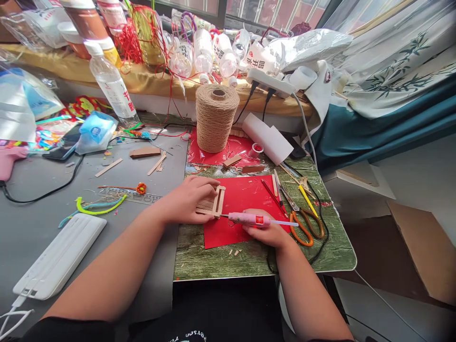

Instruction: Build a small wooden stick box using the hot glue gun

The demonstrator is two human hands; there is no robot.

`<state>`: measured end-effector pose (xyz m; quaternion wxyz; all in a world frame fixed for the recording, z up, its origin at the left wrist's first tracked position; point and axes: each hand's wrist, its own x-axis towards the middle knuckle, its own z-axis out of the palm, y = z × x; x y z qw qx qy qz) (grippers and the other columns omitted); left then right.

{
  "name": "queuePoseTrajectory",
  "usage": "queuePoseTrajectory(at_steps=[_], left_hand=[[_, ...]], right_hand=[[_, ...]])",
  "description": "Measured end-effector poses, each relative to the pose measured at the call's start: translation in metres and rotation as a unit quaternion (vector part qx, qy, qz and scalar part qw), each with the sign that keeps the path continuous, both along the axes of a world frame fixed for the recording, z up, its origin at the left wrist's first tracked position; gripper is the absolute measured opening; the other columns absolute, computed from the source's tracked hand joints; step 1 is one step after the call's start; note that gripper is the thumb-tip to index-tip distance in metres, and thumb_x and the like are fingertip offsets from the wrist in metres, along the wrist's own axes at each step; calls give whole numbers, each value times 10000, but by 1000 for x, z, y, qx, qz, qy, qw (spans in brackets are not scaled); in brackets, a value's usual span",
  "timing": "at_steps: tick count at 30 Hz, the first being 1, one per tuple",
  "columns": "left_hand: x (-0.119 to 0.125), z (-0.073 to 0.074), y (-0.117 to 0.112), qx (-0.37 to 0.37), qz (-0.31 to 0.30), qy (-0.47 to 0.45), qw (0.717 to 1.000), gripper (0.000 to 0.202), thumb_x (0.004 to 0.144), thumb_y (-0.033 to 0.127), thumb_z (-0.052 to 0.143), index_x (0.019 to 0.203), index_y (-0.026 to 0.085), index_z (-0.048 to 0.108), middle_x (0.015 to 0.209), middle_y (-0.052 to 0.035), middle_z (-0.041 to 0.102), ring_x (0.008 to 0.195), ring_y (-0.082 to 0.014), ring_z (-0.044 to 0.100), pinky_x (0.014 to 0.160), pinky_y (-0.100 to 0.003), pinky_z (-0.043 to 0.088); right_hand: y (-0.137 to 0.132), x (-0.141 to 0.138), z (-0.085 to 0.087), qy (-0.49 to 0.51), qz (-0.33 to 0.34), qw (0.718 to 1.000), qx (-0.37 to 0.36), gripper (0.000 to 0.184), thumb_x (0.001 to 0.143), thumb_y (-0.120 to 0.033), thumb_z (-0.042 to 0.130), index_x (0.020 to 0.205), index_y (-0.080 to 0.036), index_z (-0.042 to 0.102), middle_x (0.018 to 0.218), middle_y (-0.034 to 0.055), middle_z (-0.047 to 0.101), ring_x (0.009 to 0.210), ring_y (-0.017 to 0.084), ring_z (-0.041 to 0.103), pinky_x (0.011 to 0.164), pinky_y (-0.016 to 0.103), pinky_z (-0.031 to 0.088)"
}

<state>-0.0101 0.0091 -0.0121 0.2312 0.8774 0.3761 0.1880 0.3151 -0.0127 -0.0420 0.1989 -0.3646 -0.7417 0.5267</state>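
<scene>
My left hand is closed on a small frame of wooden craft sticks, with its palm side and part of the frame hidden under the fingers. In my right hand is a pink hot glue gun, a clear glue stick poking out of its back end. The gun's nozzle points left and meets, or nearly meets, the lower right corner of the frame. Beneath both lies a red sheet of paper. Just right of my right hand rest scissors with orange handles.
A large twine spool stands behind the red sheet, beside a white paper roll. A yellow pen lies near the scissors. At left are a white power bank and pipe cleaners. A power strip sits on the ledge.
</scene>
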Motion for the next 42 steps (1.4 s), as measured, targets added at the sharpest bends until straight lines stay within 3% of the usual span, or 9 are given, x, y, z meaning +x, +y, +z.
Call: queuePoseTrajectory(at_steps=[5,11,19,27,33,38,42], left_hand=[[-1,1,1,5,-2,7,1000,444,825,450,760,1202,254,631,1573,-115,525,1456,-363,475,1207,-552,331],[1,0,0,7,-1,4,1000,442,817,434,759,1202,261,631,1530,-107,560,1435,-358,494,1208,-548,332],[1,2,0,6,-2,-4,1000,406,808,413,758,1160,250,636,1503,-108,578,1408,-360,513,1199,-543,331],[1,1,-1,13,0,-3,1000,399,809,407,755,1154,246,634,1493,-108,584,1407,-353,516,1195,-538,342],[2,2,-2,16,4,-1,1000,398,823,432,754,1152,242,637,1502,-116,579,1419,-355,510,1202,-539,344],[3,4,-2,28,0,-6,1000,474,829,421,751,1247,240,621,1488,-125,592,1410,-351,522,1200,-548,351],[6,5,-1,45,11,-18,999,654,841,441,749,1425,254,521,1482,-122,601,1416,-348,515,1213,-551,352]], right_hand=[[0,0,0,12,-2,1000,-11,138,942,-301,697,1016,-211,772,890,50,724,799,225,660,737,338,535],[1,2,-2,45,13,998,-42,273,969,-317,677,1212,-239,775,1105,82,778,961,259,727,808,361,579],[1,0,-4,35,-29,998,-53,250,909,-344,753,1131,-236,801,947,66,776,908,277,714,778,380,597],[5,8,-7,26,7,997,-75,260,952,-338,725,1178,-223,782,1001,61,771,824,212,698,739,328,575],[4,8,-8,70,-17,993,-97,377,960,-398,735,1300,-235,753,1144,90,777,988,245,723,810,346,599],[4,9,-10,70,-35,984,-158,459,966,-454,722,1370,-234,728,741,28,719,609,161,610,528,261,494],[4,9,-6,93,-47,980,-167,462,946,-467,738,1335,-217,745,591,-2,621,527,142,526,462,244,420]])
